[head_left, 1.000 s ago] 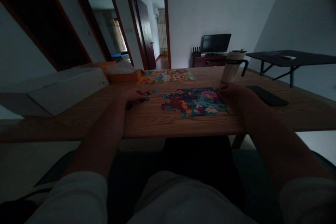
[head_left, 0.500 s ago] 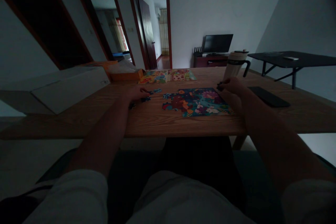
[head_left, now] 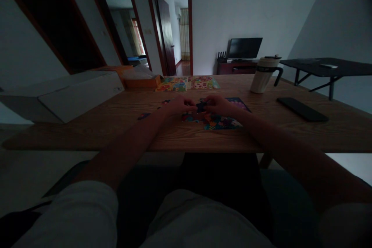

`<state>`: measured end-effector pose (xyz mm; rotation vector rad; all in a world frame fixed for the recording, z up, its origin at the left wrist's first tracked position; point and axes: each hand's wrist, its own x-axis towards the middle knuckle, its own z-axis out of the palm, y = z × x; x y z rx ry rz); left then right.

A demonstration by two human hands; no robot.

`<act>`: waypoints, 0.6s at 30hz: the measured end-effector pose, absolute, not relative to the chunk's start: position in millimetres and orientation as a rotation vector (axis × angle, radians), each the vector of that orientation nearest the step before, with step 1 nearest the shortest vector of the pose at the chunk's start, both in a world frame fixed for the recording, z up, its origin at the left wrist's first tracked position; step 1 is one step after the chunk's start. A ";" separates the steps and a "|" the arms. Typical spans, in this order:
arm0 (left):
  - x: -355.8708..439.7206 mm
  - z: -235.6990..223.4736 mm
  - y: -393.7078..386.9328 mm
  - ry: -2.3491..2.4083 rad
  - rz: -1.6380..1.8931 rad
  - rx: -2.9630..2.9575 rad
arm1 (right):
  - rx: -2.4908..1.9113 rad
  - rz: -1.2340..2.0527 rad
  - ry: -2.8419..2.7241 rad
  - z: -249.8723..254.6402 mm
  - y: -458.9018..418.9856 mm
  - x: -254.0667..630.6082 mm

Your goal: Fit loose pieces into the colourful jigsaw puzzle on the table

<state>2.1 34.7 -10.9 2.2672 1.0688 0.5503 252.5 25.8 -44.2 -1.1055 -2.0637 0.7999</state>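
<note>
A dark jigsaw puzzle piece (head_left: 200,106) is pinched between my two hands, over the left part of a partly joined jigsaw puzzle (head_left: 222,123). My left hand (head_left: 180,105) has its fingertips closed at the piece's left edge. From the other side, my right hand (head_left: 217,105) grips the same piece with curled fingers, its wrist covering much of the puzzle. Loose puzzle pieces (head_left: 143,116) lie on the table to the left, a few partly hidden behind my left hand and forearm.
Two colourful picture sheets (head_left: 174,84) lie at the back of the wooden table (head_left: 174,139). An orange box (head_left: 142,82) and a long white box (head_left: 78,95) stand left. On the right are a handled tumbler (head_left: 262,75) and a flat black object (head_left: 302,109).
My right hand has come left from beside the tumbler, bringing a dark puzzle piece over the puzzle. My left hand has moved right, from the loose pieces to the puzzle's left part.
</note>
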 end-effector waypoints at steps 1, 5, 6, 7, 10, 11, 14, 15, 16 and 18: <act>3.7 -12.3 34.8 1.072 0.591 2.269 | -1.119 0.820 -2.081 -43.0 23.9 253.5; 9.1 -17.7 36.0 1.033 0.742 2.205 | -1.156 0.895 -2.186 -36.9 13.9 254.0; 9.5 -18.4 35.7 1.016 0.729 2.169 | -1.151 0.922 -2.213 -35.8 12.0 253.1; 9.1 -18.7 35.3 0.998 0.687 2.128 | -1.136 0.932 -2.234 -35.0 10.9 252.4; 3.2 -16.7 33.4 0.950 0.483 2.051 | -1.092 0.816 -2.214 -33.5 13.3 255.6; -0.2 -15.2 33.0 0.942 0.420 2.049 | -1.110 0.747 -2.197 -33.4 15.8 259.5; -11.5 -9.6 32.7 0.943 0.303 2.055 | -1.321 0.481 -2.169 -35.1 25.6 278.8; -14.8 -7.8 32.7 0.954 0.287 2.052 | -1.405 0.380 -2.166 -36.1 28.6 286.3; -17.6 -6.2 32.8 0.969 0.277 2.051 | -1.470 0.302 -2.158 -37.2 31.0 293.3; -21.4 -3.9 33.1 0.991 0.264 2.063 | -1.542 0.219 -2.122 -38.7 33.5 304.1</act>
